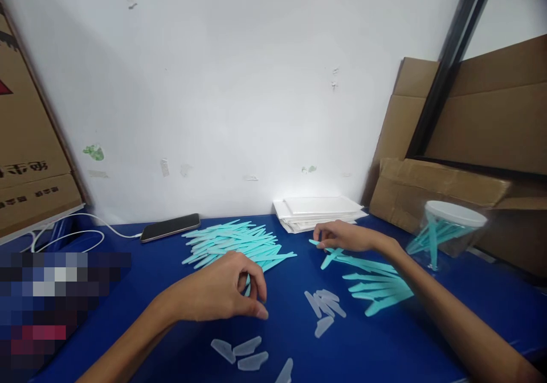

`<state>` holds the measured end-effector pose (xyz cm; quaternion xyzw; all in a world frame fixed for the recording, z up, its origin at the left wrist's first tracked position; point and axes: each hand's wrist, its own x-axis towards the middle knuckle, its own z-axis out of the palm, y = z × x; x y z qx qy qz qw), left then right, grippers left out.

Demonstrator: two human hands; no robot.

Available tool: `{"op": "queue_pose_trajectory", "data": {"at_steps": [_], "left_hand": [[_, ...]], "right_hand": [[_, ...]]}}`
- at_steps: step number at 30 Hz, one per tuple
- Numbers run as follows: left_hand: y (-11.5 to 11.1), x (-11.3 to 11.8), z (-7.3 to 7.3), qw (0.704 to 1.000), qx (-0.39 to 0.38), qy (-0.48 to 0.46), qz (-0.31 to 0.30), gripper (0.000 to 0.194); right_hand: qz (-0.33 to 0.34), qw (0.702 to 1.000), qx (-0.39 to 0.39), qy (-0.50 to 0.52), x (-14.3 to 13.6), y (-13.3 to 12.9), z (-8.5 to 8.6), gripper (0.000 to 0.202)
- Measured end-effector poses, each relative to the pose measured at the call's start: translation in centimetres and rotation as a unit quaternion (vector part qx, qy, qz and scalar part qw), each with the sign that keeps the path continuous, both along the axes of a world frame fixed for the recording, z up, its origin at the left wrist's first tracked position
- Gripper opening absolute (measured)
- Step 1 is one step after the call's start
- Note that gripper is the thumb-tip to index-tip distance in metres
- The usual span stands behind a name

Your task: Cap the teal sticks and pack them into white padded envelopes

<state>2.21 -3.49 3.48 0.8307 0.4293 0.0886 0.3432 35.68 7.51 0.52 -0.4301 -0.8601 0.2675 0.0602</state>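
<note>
Slim turquoise eyebrow razors lie heaped behind my left hand. That hand is curled, thumb below the fingers, and a turquoise sliver shows inside the curl; most of it is hidden. My right hand pinches a turquoise eyebrow razor, its tip poking out to the left. Below and right of this hand, more razors lie fanned out, partly covered by my right forearm. Small translucent blade covers lie between the hands, and several other covers are nearer the front.
White flat packs are stacked against the wall. A phone with a white cable lies at the back left. On the right stands a clear, white-topped container with turquoise razors visible. Cardboard boxes flank the blue table.
</note>
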Motion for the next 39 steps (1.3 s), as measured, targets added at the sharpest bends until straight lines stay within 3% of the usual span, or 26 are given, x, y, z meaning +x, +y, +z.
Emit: {"op": "queue_pose_trajectory", "data": {"at_steps": [7, 11, 15, 20, 23, 26, 29, 32, 35, 39], "left_hand": [[-0.1, -1.5, 0.7, 0.986, -0.136, 0.058, -0.076, 0.046], [0.1, -2.0, 0.3, 0.984, -0.132, 0.103, -0.058, 0.044], [0.1, -2.1, 0.1, 0.986, -0.096, 0.131, -0.029, 0.027], [-0.2, -2.0, 0.2, 0.989, -0.088, 0.110, -0.050, 0.011], [-0.3, -1.8, 0.7, 0.994, -0.037, 0.093, -0.035, 0.012], [0.0, -1.3, 0.7, 0.996, 0.068, 0.047, 0.020, 0.023], [0.6, -0.5, -0.5, 0.980, 0.182, -0.003, 0.086, 0.025], [1.4, 0.1, -2.3, 0.959, 0.266, -0.016, 0.093, 0.022], [2.0, 0.4, -3.8, 0.946, 0.308, -0.033, 0.097, 0.022], [2.0, 0.5, -4.2, 0.944, 0.313, -0.041, 0.099, 0.023]], "right_hand": [[-0.022, 0.985, 0.133, 0.112, -1.7, -1.4, 1.1, 0.041], [-0.051, 0.973, 0.173, 0.141, -2.6, -2.1, 1.5, 0.046], [-0.038, 0.963, 0.215, 0.156, -2.9, -2.1, 1.2, 0.043], [0.002, 0.969, 0.214, 0.126, -3.2, -2.4, 0.8, 0.037], [0.038, 0.955, 0.267, 0.121, -3.8, -2.7, 0.6, 0.035], [0.064, 0.941, 0.317, 0.102, -4.8, -3.2, 0.2, 0.033], [0.088, 0.932, 0.340, 0.090, -5.9, -4.0, -0.4, 0.030], [0.108, 0.923, 0.357, 0.091, -6.7, -4.7, -0.9, 0.030], [0.124, 0.915, 0.375, 0.084, -7.0, -5.0, -1.0, 0.032], [0.124, 0.914, 0.381, 0.072, -6.9, -4.9, -1.0, 0.031]]}}
